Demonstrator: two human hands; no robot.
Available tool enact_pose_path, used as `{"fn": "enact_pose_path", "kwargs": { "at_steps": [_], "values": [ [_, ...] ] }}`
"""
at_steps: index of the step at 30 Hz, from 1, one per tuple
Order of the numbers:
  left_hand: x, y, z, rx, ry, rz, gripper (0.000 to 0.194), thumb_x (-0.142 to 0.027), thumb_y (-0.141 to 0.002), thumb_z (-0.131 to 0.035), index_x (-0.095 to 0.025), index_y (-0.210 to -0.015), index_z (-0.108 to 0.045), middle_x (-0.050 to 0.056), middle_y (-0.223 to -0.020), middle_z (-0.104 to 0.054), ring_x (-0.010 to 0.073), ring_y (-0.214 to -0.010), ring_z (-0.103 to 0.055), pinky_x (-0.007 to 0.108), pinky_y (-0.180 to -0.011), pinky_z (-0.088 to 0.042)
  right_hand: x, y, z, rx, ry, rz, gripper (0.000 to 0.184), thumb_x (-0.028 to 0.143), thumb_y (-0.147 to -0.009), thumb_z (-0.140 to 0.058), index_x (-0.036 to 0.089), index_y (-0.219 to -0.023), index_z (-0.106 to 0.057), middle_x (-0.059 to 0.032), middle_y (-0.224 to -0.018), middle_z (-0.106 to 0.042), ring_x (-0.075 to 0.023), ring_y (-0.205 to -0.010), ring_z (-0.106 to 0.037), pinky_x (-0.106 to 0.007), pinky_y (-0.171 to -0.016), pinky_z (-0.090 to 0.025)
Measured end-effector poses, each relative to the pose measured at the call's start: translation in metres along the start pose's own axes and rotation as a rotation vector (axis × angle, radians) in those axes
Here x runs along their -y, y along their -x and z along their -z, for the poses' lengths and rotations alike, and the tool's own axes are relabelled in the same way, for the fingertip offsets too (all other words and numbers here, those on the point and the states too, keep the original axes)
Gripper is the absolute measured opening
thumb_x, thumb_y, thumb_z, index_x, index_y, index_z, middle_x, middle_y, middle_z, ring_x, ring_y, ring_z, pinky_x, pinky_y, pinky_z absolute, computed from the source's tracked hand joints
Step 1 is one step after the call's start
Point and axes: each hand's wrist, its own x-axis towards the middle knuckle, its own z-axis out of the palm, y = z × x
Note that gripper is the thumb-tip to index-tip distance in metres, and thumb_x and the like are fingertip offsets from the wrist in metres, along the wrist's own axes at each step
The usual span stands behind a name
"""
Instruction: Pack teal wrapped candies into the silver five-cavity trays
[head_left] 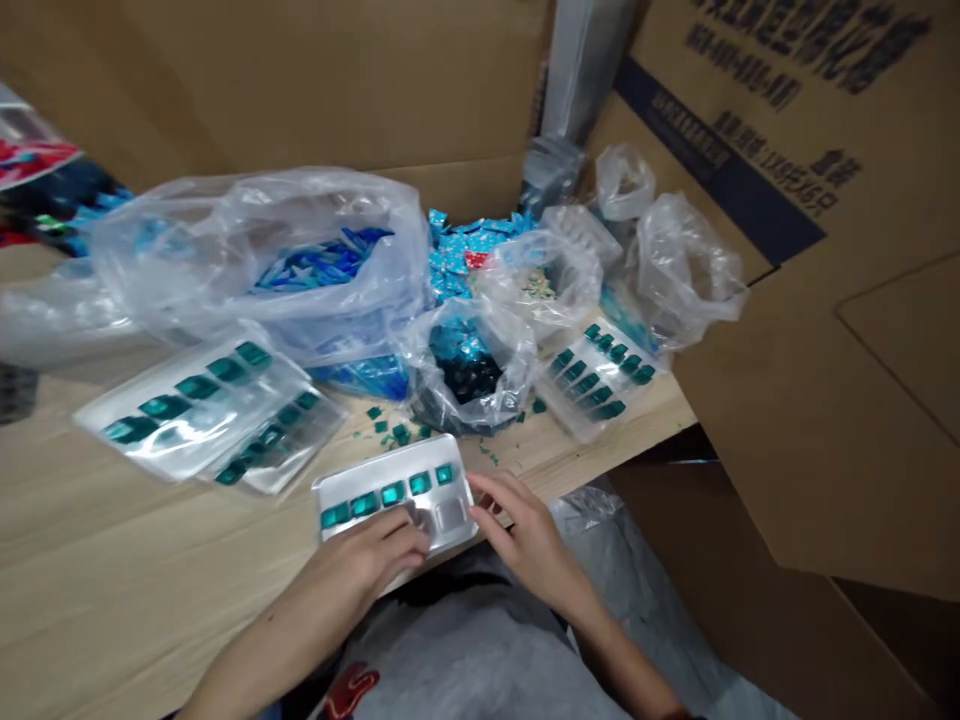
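Note:
A clear plastic blister tray (450, 545) lies near the table's front edge, with a row of green square pieces (393, 493) in its far pockets. Over its near row rests my left hand (386, 550), fingers curled down and closed; whatever they hold, if anything, is hidden. My right hand (517, 520) is at the tray's right end, thumb and fingers closed about its edge. Just beyond the tray, small green scraps (401, 433) are scattered. An open plastic bag (480, 385) holding dark pieces stands behind them.
Filled trays lie at the left (202, 390) and the right (600, 372). A large clear bag (315, 265) of blue pieces stands behind, beside a pile of blue packets (472, 245). Smaller bags (686, 265) crowd the back right. Cardboard boxes (847, 300) border the wooden table (97, 560).

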Motion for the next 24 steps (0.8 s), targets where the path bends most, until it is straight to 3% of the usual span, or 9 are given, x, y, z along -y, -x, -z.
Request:
{"fn": "enact_pose_path", "kwargs": {
  "at_steps": [5,10,14,18,21,24],
  "values": [
    [0.0,-0.008,0.0,0.039,-0.079,-0.057,0.026,-0.02,-0.098,-0.042,-0.023,-0.081,-0.063,-0.002,-0.077,-0.066,0.0123,-0.067,-0.068,0.018,-0.058,-0.05,0.0,0.004,-0.001,-0.004,-0.003,-0.004,0.032,0.027,-0.1,-0.052,0.017,-0.128,-0.063,-0.0097,-0.105,-0.068,-0.019,-0.094,-0.065,-0.034,-0.087,-0.055],
    [-0.017,0.0,0.011,-0.098,-0.203,-0.092,0.022,-0.013,-0.094,-0.04,-0.022,-0.082,-0.056,-0.001,-0.074,-0.063,0.0133,-0.064,-0.064,0.022,-0.058,-0.049,0.004,0.005,0.006,-0.053,-0.103,-0.046,0.028,0.03,-0.099,-0.054,0.022,-0.123,-0.066,-0.0079,-0.106,-0.069,-0.0181,-0.095,-0.066,-0.032,-0.087,-0.055],
    [-0.036,0.007,0.037,-0.172,-0.17,-0.104,0.012,-0.013,-0.094,-0.05,-0.021,-0.093,-0.059,0.001,-0.083,-0.066,0.013,-0.072,-0.062,0.023,-0.067,-0.05,0.009,-0.007,0.009,-0.043,-0.448,-0.163,0.035,0.041,-0.097,-0.056,0.024,-0.127,-0.063,-0.0045,-0.096,-0.069,-0.0149,-0.082,-0.068,-0.029,-0.077,-0.058],
    [-0.047,0.006,0.038,-0.203,-0.224,-0.227,0.016,-0.009,-0.095,-0.051,-0.018,-0.098,-0.064,0.001,-0.086,-0.07,0.014,-0.079,-0.064,0.024,-0.074,-0.053,0.02,-0.022,0.003,0.153,-0.755,-0.24,0.058,0.047,-0.09,-0.066,0.03,-0.142,-0.048,-0.0017,-0.094,-0.07,-0.0139,-0.073,-0.07,-0.029,-0.071,-0.06],
    [-0.04,0.017,0.033,-0.285,-0.214,-0.2,0.02,-0.015,-0.097,-0.049,-0.021,-0.101,-0.068,0.004,-0.093,-0.072,0.0176,-0.09,-0.066,0.028,-0.078,-0.056,0.027,-0.025,0.004,0.212,-0.816,-0.249,0.042,0.043,-0.089,-0.067,0.028,-0.127,-0.06,0.0024,-0.077,-0.07,-0.0128,-0.067,-0.07,-0.028,-0.069,-0.059],
    [-0.006,0.038,0.051,-0.316,-0.185,-0.245,0.024,-0.021,-0.087,-0.062,-0.032,-0.105,-0.072,0.002,-0.095,-0.074,0.0224,-0.092,-0.068,0.034,-0.076,-0.06,0.027,-0.017,0.021,0.058,-0.814,-0.215,0.03,0.041,-0.086,-0.07,0.025,-0.111,-0.067,0.0028,-0.071,-0.07,-0.0125,-0.061,-0.069,-0.026,-0.063,-0.058]
  ]
}}
